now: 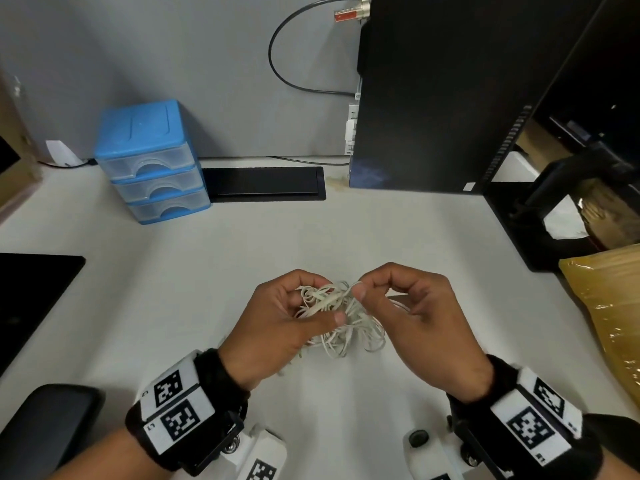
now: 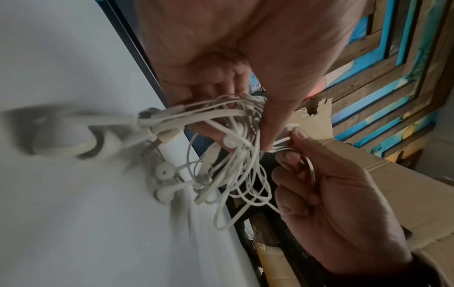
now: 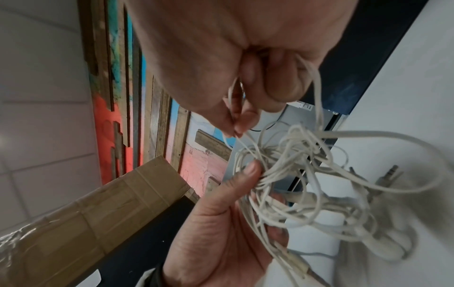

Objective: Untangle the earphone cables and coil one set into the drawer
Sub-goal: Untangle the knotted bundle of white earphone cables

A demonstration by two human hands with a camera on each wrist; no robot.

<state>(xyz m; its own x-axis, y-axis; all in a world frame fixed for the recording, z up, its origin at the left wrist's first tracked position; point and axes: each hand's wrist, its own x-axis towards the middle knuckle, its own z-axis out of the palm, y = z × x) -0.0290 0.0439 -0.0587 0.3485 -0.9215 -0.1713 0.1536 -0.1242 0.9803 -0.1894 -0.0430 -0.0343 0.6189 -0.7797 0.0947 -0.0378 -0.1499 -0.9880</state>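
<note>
white earphone cables in one knotted clump, thin round cord mixed with flatter, wider cord, loops sticking out all round. held just above the white desk, near front centre, between both hands; lower loops hang down toward the surface, contact with it unclear from the head view. earbuds dangling at the clump's underside in the left wrist view: at least three seen. one metal jack plug poking out in the right wrist view. number of separate sets in the clump: cannot tell.

left hand curled around the clump from the left, thumb pressed across the strands, fingers hooked in behind. gripping the bundle.

right hand pinching a single strand at the top right of the clump between thumb and forefinger; other fingers curled in, a loop of cord running through them.

blue drawer unit at back left of the desk, well apart from the hands. three translucent drawers, all pushed in.

also there: black computer tower at back right, black flap set in the desk beside the drawer unit, tape-wrapped brown parcel at right edge.
</note>
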